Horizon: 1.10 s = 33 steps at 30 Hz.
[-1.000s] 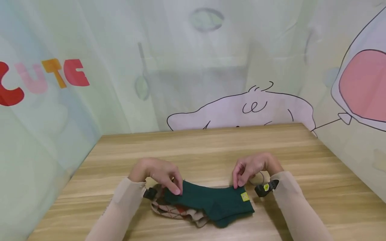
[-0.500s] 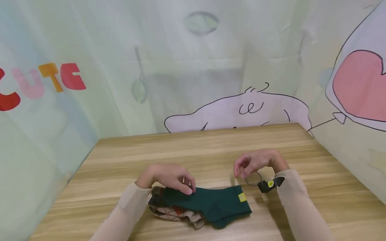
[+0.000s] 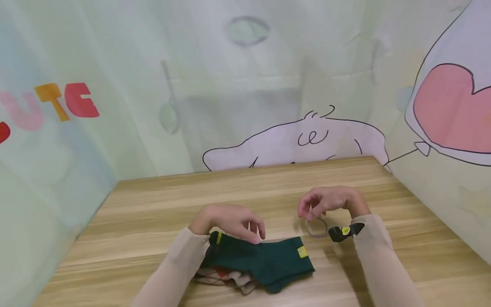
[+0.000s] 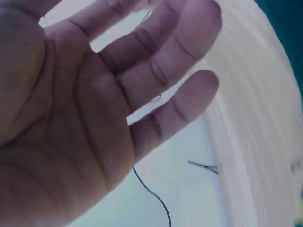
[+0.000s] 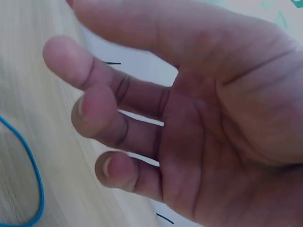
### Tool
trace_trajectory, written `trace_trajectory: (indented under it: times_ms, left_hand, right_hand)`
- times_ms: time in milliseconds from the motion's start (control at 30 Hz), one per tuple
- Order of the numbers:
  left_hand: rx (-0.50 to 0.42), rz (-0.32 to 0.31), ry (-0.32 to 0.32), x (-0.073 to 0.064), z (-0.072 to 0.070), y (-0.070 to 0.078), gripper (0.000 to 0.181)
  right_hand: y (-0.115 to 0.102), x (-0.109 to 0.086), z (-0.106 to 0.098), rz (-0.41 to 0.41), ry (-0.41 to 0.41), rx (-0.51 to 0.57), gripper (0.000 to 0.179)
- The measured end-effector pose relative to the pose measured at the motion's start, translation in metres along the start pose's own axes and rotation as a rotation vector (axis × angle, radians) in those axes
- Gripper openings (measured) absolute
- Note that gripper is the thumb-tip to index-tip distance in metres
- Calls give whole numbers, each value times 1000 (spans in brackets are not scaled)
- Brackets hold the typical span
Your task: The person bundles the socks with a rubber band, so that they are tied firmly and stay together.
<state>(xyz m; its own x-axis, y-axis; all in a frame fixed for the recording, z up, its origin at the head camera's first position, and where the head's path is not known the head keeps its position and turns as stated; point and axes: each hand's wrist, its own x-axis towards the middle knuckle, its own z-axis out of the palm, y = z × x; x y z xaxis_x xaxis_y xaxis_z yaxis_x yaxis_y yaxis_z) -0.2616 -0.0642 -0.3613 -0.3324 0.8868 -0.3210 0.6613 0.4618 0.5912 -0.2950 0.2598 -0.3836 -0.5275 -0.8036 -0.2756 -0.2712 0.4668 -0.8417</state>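
A dark green sock pair (image 3: 276,262) with a yellow label (image 3: 302,252) lies flat on the table, partly over a beige and red patterned sock (image 3: 243,281). My left hand (image 3: 235,219) hovers at the upper edge of the green socks, fingers relaxed. Its palm (image 4: 71,109) shows nothing held in the left wrist view. Beyond the socks' label end, my right hand (image 3: 331,200) is over a thin round band (image 3: 317,237), fingers loosely bent. The right wrist view shows the band (image 5: 40,184) as blue and apart from the fingers (image 5: 113,170), which hold nothing.
The wood-grain table (image 3: 184,192) meets a printed curtain (image 3: 238,85) along its back and both sides. Black wrist devices (image 3: 339,233) are strapped to both wrists; the left one overlaps the left end of the green socks.
My left hand has shifted right along the socks. The right hand has let go of the label end and moved up and away toward the band. The head view has turned slightly.
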Motion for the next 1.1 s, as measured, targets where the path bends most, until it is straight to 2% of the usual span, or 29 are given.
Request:
trace_trajectory:
  times_ms: [133, 367, 633, 767, 933, 1100]
  left_hand:
    - [26, -13, -17, 14, 3, 4, 21]
    - [19, 19, 25, 26, 9, 5, 22]
    - [32, 29, 33, 37, 17, 5, 28]
    - [91, -13, 61, 41, 22, 8, 31]
    - [146, -66, 60, 46, 27, 11, 31]
    - [98, -56, 71, 51, 29, 11, 32]
  right_hand:
    - [2, -2, -1, 30, 22, -21, 23]
    - [6, 1, -4, 50, 55, -34, 23]
    - [14, -4, -6, 69, 94, -1, 23]
    - [20, -6, -7, 131, 114, 2, 22]
    - [26, -9, -8, 233, 121, -6, 19]
    - [32, -10, -8, 212, 105, 21, 19]
